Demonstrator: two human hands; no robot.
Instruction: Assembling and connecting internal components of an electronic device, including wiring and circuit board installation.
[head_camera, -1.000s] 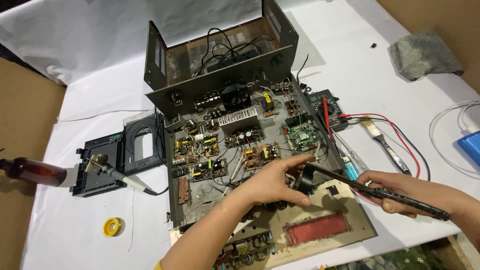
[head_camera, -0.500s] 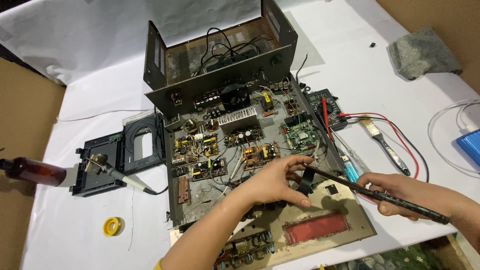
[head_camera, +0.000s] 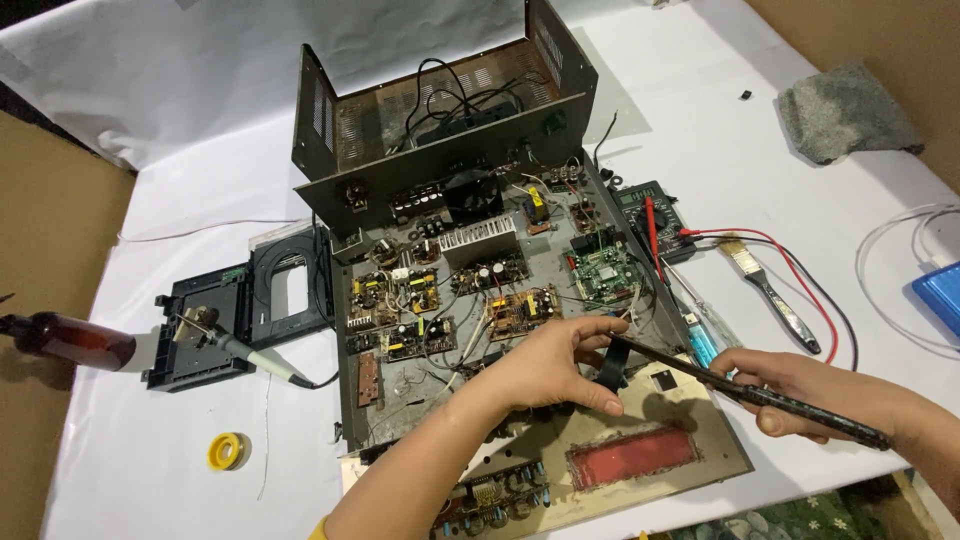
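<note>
While I am leaning over the opened chassis (head_camera: 470, 300), my left hand (head_camera: 560, 365) is reaching in from below and closing its fingers (head_camera: 598, 402) on a small black part (head_camera: 610, 368) at the front edge of the boards, pinning it, as I judge it, so it cannot shift under the tool. My right hand (head_camera: 790, 392) is wrapping fully around a long black rod (head_camera: 740, 390), holding it low and slanted so its thin tip is meeting that black part just beside my left thumb; whether tip and part are actually touching I cannot tell. Both are sitting over the tan front panel (head_camera: 600, 470), which is lying flat against the chassis with its red window facing up. Beside my right hand a blue-handled screwdriver (head_camera: 705, 340) and a brush (head_camera: 770, 290) are lying within easy reach, and a multimeter (head_camera: 655, 215) with red and black leads is resting at the chassis's right wall. To the left, a black disc tray (head_camera: 240, 315) is carrying a soldering iron (head_camera: 245, 350), with a yellow tape roll (head_camera: 228, 450) and a brown bottle (head_camera: 65, 340) farther out. A grey cloth (head_camera: 845, 110) and a blue box (head_camera: 940, 295) are sitting at the table's right edge; I am seeing no readable labels.
</note>
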